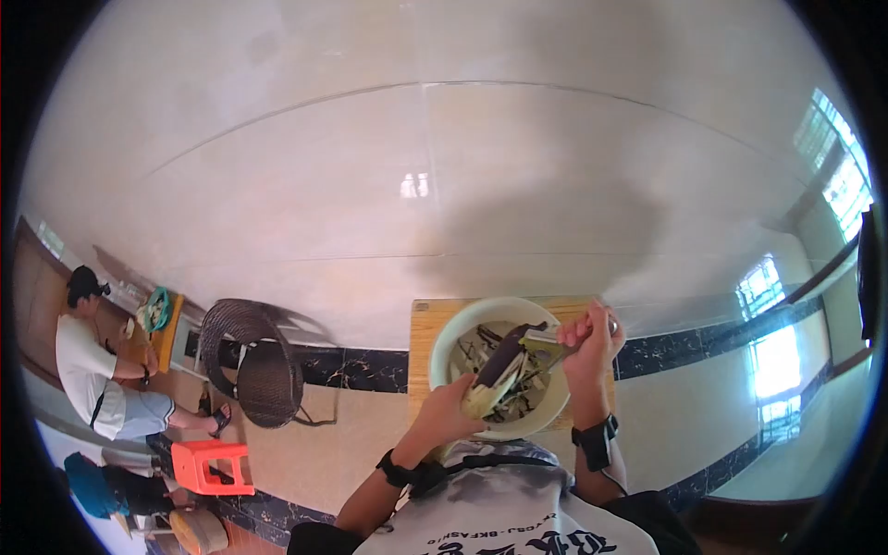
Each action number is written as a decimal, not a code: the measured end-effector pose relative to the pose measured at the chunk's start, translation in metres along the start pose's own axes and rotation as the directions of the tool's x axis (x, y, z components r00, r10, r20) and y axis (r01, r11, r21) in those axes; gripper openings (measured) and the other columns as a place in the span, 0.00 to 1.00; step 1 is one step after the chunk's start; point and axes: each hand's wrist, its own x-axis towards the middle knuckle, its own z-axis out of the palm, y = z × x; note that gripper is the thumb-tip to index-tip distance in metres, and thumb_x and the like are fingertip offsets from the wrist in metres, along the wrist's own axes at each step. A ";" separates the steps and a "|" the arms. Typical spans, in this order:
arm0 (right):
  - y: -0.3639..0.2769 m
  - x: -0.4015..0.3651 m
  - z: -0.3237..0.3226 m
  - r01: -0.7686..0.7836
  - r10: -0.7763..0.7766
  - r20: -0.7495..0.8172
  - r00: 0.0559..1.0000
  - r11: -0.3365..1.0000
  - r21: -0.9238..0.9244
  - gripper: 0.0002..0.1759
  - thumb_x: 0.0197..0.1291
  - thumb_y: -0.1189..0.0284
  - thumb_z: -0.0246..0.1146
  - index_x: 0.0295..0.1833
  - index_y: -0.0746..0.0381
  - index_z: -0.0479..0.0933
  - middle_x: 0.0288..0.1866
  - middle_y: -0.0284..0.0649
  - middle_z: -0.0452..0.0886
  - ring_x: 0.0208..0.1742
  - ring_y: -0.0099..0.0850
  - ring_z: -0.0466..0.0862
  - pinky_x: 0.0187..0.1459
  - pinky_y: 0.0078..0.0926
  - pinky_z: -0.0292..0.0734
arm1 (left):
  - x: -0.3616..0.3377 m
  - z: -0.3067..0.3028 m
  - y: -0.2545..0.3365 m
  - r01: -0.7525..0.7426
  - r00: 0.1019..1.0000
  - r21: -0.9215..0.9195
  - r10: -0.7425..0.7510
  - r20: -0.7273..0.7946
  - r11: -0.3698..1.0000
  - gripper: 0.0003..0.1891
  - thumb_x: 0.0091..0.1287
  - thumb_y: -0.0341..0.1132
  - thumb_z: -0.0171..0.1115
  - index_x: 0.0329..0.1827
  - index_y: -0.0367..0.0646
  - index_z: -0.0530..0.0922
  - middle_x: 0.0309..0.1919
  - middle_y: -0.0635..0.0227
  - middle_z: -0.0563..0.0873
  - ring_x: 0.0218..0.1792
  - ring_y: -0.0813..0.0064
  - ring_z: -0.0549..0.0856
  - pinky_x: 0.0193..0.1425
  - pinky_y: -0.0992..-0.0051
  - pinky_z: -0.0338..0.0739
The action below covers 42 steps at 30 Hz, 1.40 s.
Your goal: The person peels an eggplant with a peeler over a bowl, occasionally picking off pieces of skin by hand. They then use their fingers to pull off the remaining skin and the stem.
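Note:
Over a white basin (442,350) on a wooden table, my left hand (444,410) is wrapped round the lower end of a dark purple eggplant (502,359), partly peeled to pale flesh. My right hand (590,338) grips the handle of a peeler (544,339), whose head lies at the eggplant's upper end. Dark and pale strips (518,404) lie inside the basin under the eggplant. Both wrists wear black bands.
A brown wicker chair (268,379) stands left of the wooden table (422,324). Farther left are an orange stool (213,467), a seated person (92,370) at another table, and a second person (102,486). A tiled wall (370,185) rises behind the basin.

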 end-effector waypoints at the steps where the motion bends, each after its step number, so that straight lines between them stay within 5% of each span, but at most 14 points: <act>1: -0.003 -0.003 0.000 0.011 -0.011 -0.003 1.000 1.000 0.002 0.20 0.72 0.74 0.63 0.25 0.58 0.66 0.17 0.34 0.66 0.14 0.28 0.68 0.18 0.33 0.68 | 0.002 0.002 -0.001 0.008 1.000 -0.002 -0.008 -0.004 1.000 0.47 0.44 0.42 0.81 0.70 0.37 0.73 0.51 0.44 0.88 0.54 0.45 0.88 0.60 0.57 0.82; 11: 0.006 -0.048 0.016 -0.263 0.262 0.102 0.960 0.965 0.000 0.17 0.73 0.76 0.62 0.28 0.61 0.69 0.17 0.37 0.68 0.14 0.31 0.70 0.18 0.35 0.70 | 0.015 0.001 0.008 0.011 1.000 0.049 -0.012 0.012 0.999 0.48 0.44 0.40 0.83 0.71 0.35 0.71 0.51 0.44 0.88 0.54 0.45 0.87 0.60 0.57 0.81; 18: 0.000 -0.051 0.027 -0.113 0.123 0.068 0.990 0.983 -0.142 0.18 0.73 0.77 0.61 0.27 0.62 0.68 0.18 0.37 0.69 0.15 0.29 0.71 0.18 0.30 0.71 | 0.008 -0.001 0.005 -0.049 0.999 -0.030 0.049 -0.025 0.998 0.45 0.44 0.38 0.81 0.69 0.35 0.74 0.52 0.44 0.88 0.54 0.47 0.88 0.60 0.60 0.82; 21: 0.008 -0.007 -0.003 0.157 -0.140 0.122 0.982 0.978 -0.139 0.18 0.72 0.77 0.62 0.26 0.61 0.68 0.18 0.36 0.68 0.15 0.28 0.71 0.18 0.31 0.70 | 0.002 -0.009 0.003 -0.039 0.999 -0.064 0.040 0.028 0.997 0.45 0.43 0.38 0.81 0.69 0.34 0.74 0.51 0.44 0.88 0.54 0.48 0.89 0.61 0.62 0.82; 24: -0.009 0.017 -0.002 0.087 -0.091 -0.100 0.991 0.995 -0.050 0.18 0.70 0.77 0.63 0.25 0.60 0.67 0.17 0.34 0.67 0.15 0.28 0.69 0.19 0.33 0.70 | -0.001 -0.007 0.000 -0.024 0.998 -0.101 0.030 0.059 0.995 0.45 0.43 0.37 0.80 0.68 0.33 0.74 0.50 0.44 0.88 0.53 0.49 0.89 0.61 0.62 0.81; 30: -0.024 0.014 -0.006 0.121 -0.112 -0.121 0.986 0.991 0.064 0.19 0.70 0.75 0.64 0.24 0.58 0.67 0.17 0.34 0.66 0.14 0.28 0.68 0.18 0.34 0.69 | 0.003 -0.006 -0.002 -0.014 1.000 -0.021 0.014 -0.013 1.000 0.44 0.45 0.40 0.80 0.68 0.33 0.74 0.49 0.43 0.88 0.52 0.47 0.89 0.59 0.61 0.82; 36: -0.009 -0.023 0.000 -0.206 0.192 0.141 0.971 0.974 0.091 0.20 0.71 0.75 0.63 0.25 0.58 0.66 0.17 0.34 0.66 0.14 0.30 0.69 0.18 0.35 0.68 | 0.014 -0.003 -0.001 0.031 0.998 0.118 -0.024 -0.065 0.993 0.45 0.47 0.40 0.81 0.70 0.34 0.73 0.49 0.44 0.89 0.51 0.46 0.89 0.57 0.58 0.83; 42: 0.011 -0.037 0.015 -0.345 0.338 0.128 0.932 0.938 0.038 0.18 0.72 0.75 0.63 0.27 0.60 0.67 0.17 0.35 0.67 0.14 0.30 0.69 0.18 0.35 0.68 | 0.012 -0.002 0.014 -0.027 0.998 0.111 0.032 -0.044 0.993 0.44 0.46 0.40 0.80 0.70 0.37 0.74 0.46 0.45 0.89 0.49 0.45 0.89 0.55 0.57 0.83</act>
